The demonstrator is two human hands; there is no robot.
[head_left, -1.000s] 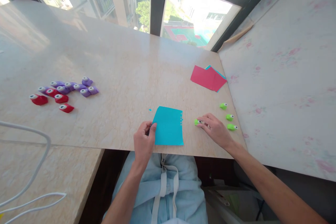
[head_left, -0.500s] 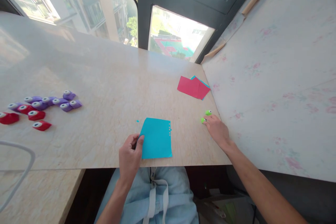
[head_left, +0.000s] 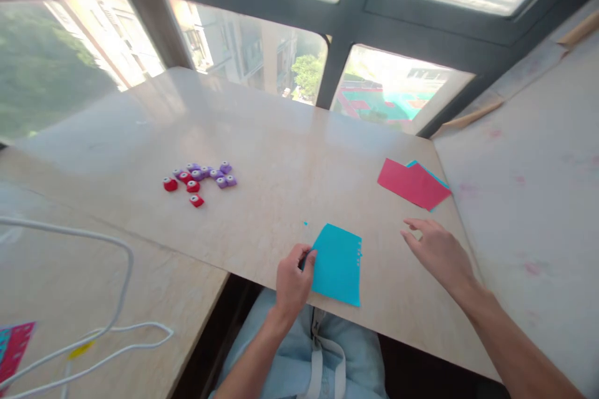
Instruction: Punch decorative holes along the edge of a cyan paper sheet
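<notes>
1. Risk: my left hand point(head_left: 292, 277) only pinches the left edge of the cyan paper sheet point(head_left: 337, 264), thumb and fingers closed on it. The sheet's near edge lies close to the table point(head_left: 262, 137) edge at lower centre of the frame; I judge a small tug could slide it off onto my lap.
2. Risk: my right hand point(head_left: 437, 252) hovers open, fingers apart, holding nothing. The green punches are not visible; they may be hidden under this hand, I cannot tell. Reaching blind could knock one off the right table edge.
3. Risk: the sheet's right edge already carries a short column of notches. With only 1 side pinned, the free side may pivot or lift, and any further hole would likely land crooked.
4. Risk: 1 tiny cyan scrap point(head_left: 305, 223) lies just left of the sheet's top corner; easily brushed away by my wrist.
5. Pose, left: forearm comes up from bottom centre, wrist straight, knuckles up, hand on the sheet's left edge.
6. Pose, right: forearm enters from the lower right corner, palm down, fingers spread toward the upper left, between the cyan sheet and the red paper point(head_left: 409, 182), touching neither.
7. Elsewhere: red paper sits on a blue sheet point(head_left: 423, 168) at centre right; the red and purple punches point(head_left: 199, 177) are clustered left of centre, well apart from both hands; white cable point(head_left: 112, 330) at lower left.
</notes>
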